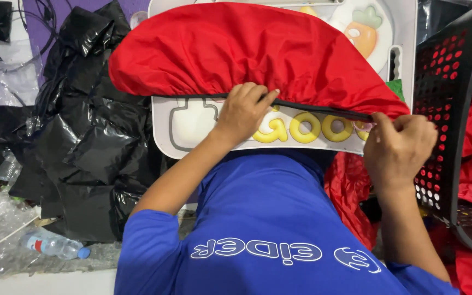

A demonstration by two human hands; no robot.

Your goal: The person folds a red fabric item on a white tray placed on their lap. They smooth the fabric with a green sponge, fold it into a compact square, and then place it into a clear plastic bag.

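Gripping the red cover (236, 49) along its black elastic hem, your left hand (243, 113) had its fingers (262, 95) curled shut over the edge near the middle. Your right hand (399, 147) pinched the same hem at its right end, fingers closed tight on it. That cover lay stretched over the upper part of a white tray (192, 123), its hem running just under both sets of fingers. A black basket (449, 82) stood just right; black bags (88, 142) were piled left.

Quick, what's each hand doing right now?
Left hand: closed on the dark hem of the red cover.
Right hand: pinching the same hem at its right end.
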